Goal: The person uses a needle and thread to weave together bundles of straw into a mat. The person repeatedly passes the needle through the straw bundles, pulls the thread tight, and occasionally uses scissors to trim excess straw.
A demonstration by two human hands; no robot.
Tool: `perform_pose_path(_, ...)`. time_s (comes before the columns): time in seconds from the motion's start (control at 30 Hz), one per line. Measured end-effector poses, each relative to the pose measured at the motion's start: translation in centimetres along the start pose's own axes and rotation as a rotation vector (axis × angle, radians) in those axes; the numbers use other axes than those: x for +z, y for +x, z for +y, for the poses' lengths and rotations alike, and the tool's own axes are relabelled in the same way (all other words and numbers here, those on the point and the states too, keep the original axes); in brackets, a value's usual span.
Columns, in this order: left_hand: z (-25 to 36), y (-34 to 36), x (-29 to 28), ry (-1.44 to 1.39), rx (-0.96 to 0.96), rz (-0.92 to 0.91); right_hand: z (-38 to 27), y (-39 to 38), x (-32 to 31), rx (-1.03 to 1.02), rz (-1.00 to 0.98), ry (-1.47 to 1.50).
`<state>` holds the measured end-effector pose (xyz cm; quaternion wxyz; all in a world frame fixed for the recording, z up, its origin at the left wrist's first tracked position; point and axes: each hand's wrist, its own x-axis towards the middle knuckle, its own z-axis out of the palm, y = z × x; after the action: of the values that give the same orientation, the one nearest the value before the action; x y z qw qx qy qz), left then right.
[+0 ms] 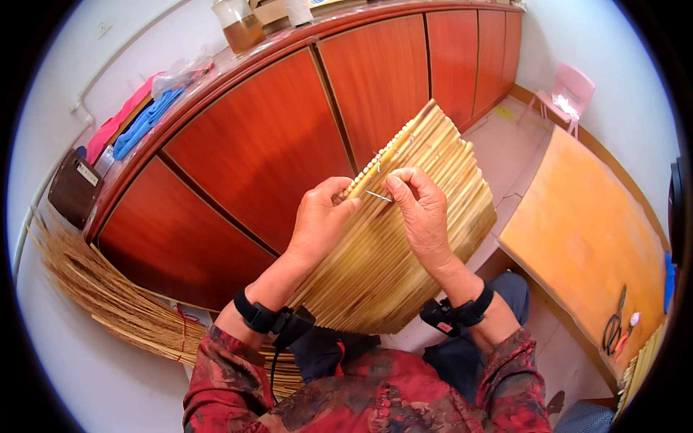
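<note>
A flat panel of straw-coloured stalks (390,252), laid side by side and bound into a mat, stands tilted in front of me. Pale cut ends or knots line its upper left edge, where short stitches of thread or wire show. My left hand (320,216) grips this edge, thumb on the front face and fingers mostly hidden behind it. Just to the right, my right hand (420,209) is closed in a pinch close to the mat's face. By its fingertips lies a thin, pale, needle-like piece (377,195), slanting toward my left thumb; its exact kind is unclear.
Red wooden cabinets (245,151) curve beyond the mat, with a jug of brown liquid (240,27) on top. Bundled dry broom stalks (123,303) lie at left. An orange board (585,238) at right bears scissors (613,325). A pink chair (570,90) stands far right.
</note>
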<state>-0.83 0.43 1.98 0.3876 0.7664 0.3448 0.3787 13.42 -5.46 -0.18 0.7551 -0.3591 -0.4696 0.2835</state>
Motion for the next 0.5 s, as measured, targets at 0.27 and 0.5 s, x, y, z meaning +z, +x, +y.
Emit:
perform_pose_path(0.27,-0.4,-0.3,0.4,-0.028,-0.112,-0.030,1.1,-1.5,-2.1,0.024,-0.063,-0.240)
perform_pose_path(0.5,-0.3,-0.8,0.9,-0.105,-0.101,-0.065,0.8,-1.9,-2.7,0.258,-0.074,-0.045)
